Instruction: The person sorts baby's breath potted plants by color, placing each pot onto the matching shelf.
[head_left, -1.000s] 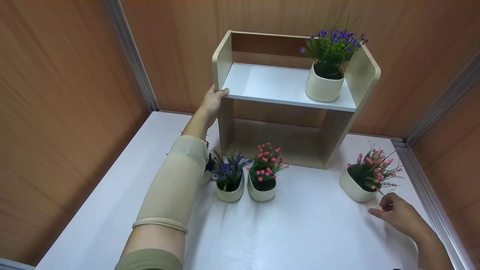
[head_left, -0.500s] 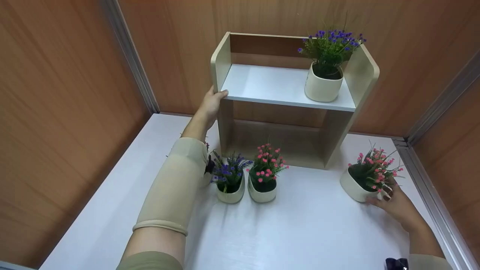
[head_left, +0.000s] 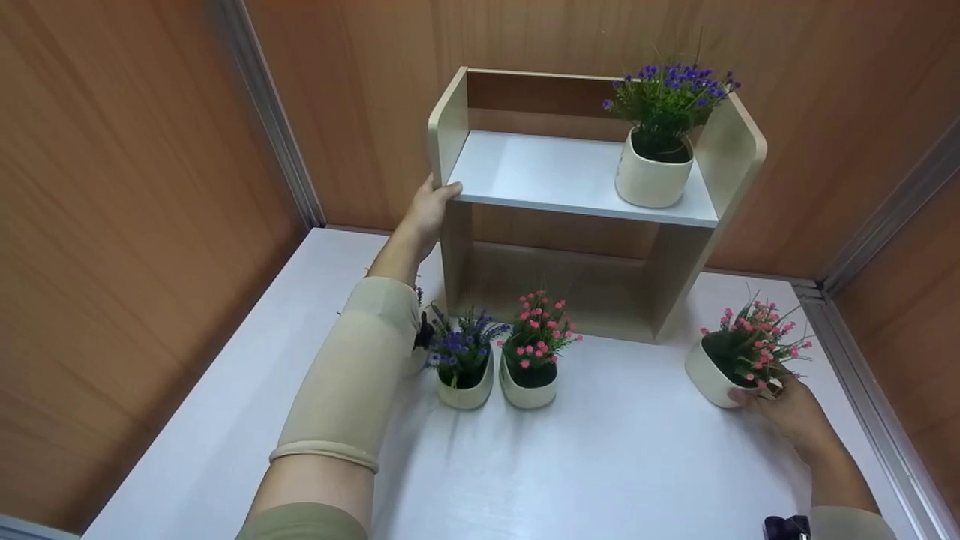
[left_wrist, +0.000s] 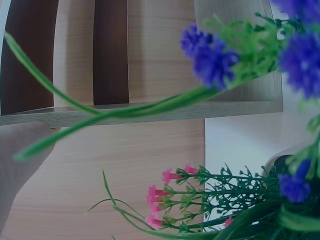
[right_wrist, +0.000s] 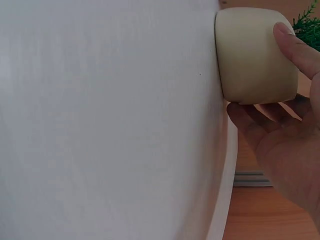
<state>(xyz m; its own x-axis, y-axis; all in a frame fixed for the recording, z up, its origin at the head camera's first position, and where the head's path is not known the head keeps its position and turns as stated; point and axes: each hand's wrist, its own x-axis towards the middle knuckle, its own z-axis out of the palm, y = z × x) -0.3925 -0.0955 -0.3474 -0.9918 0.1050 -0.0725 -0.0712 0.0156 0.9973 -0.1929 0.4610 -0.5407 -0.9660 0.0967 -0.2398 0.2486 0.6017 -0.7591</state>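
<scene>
My left hand [head_left: 426, 214] grips the left side of a small two-tier shelf [head_left: 585, 214], its thumb over the front edge of the white upper board. In the left wrist view part of that hand [left_wrist: 22, 157] shows at the shelf's side panel [left_wrist: 165, 114]. At the right, my right hand [head_left: 787, 412] holds a potted plant with pink flowers [head_left: 709, 375] by its cream pot. The right wrist view shows the thumb on the wall of this pot [right_wrist: 255, 57] and the other fingers curled along its side. The pot stands on the white table [head_left: 600, 465].
A purple-flowered potted plant [head_left: 652, 176] stands at the right of the upper board. Before the shelf are a second purple potted plant [head_left: 465, 382] and a pink one [head_left: 529, 382]. Another pot is partly hidden behind the left forearm. Wooden panels [head_left: 150, 225] enclose the table.
My right hand has moved forward from in front of the right-hand pink potted plant and taken hold of its pot. My left hand keeps its grip on the shelf.
</scene>
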